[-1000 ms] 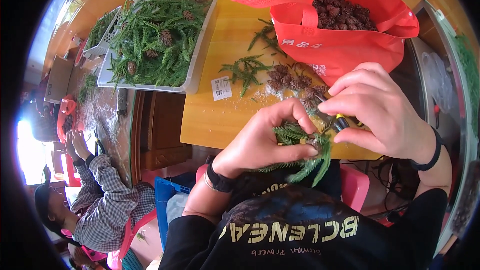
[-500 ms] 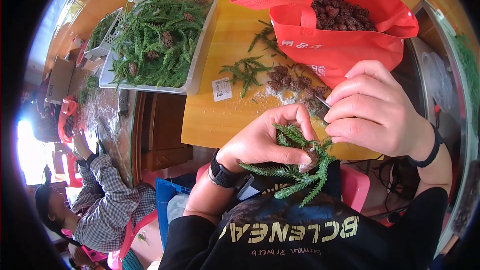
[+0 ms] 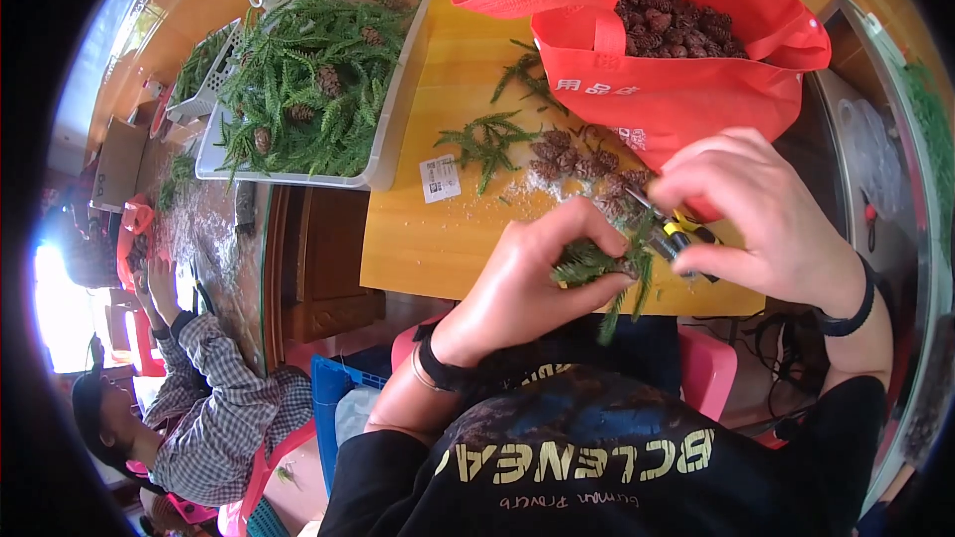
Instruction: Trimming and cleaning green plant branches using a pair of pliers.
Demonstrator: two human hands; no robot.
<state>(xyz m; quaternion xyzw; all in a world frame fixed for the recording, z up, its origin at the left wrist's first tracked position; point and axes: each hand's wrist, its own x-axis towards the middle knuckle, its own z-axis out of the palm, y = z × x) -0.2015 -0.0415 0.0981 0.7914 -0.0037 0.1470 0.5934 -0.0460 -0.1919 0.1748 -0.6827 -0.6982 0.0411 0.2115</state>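
Note:
My left hand (image 3: 542, 273) is pinched round a green artificial pine sprig (image 3: 587, 264) held above the table's front edge. The cone seen on it earlier is mostly hidden behind my thumb and blur. Close to the sprig's right side is a yellow-and-black handled tool (image 3: 681, 231), which looks like pliers, its metal tip pointing toward the loose pine cones (image 3: 582, 161). Around its handles my right hand (image 3: 751, 214) has fingers and thumb apart, blurred by motion; the thumb is close to a handle.
A red cloth bag (image 3: 676, 99) full of cones stands at the back right. A white plastic bin (image 3: 386, 164) heaped with sprigs stands left. Loose sprigs (image 3: 487, 139), white crumbs and a label (image 3: 440, 179) lie on the yellow table (image 3: 428, 249). Another person (image 3: 224, 408) works at far left.
My left hand has turned the sprig and raised it slightly toward the tool. My right hand's fingers have spread, so the tool's yellow-and-black handles now show.

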